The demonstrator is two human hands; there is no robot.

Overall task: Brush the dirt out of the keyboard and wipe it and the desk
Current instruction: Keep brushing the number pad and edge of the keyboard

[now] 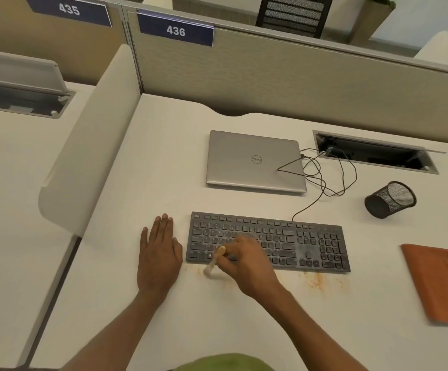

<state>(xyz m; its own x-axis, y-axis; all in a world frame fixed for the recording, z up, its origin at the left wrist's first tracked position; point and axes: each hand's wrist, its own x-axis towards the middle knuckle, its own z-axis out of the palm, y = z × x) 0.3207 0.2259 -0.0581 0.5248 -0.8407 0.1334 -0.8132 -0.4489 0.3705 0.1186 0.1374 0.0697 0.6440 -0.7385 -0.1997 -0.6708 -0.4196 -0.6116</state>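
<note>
Right-hand fingers [228, 263] are curled round a small pale brush [214, 261], gripping it. Its blurred tip seems to touch the surface [217, 322] just off the near left edge of the keyboard [311, 245]. The right hand [245, 265] sits over the left keys. The left hand [160, 255] lies flat, fingers straight, just left of the keyboard. Orange dirt [316, 282] speckles the surface along the keyboard's near edge. At right lies an orange cloth [434, 282]. Farther off are a closed laptop [255, 162] and a mesh cup [390, 199] tipped on its side.

Right hand [244, 263] grips brush [215, 261] at keyboard [311, 245] front edge; left hand [158, 253] flat on desk [164, 162].
</note>
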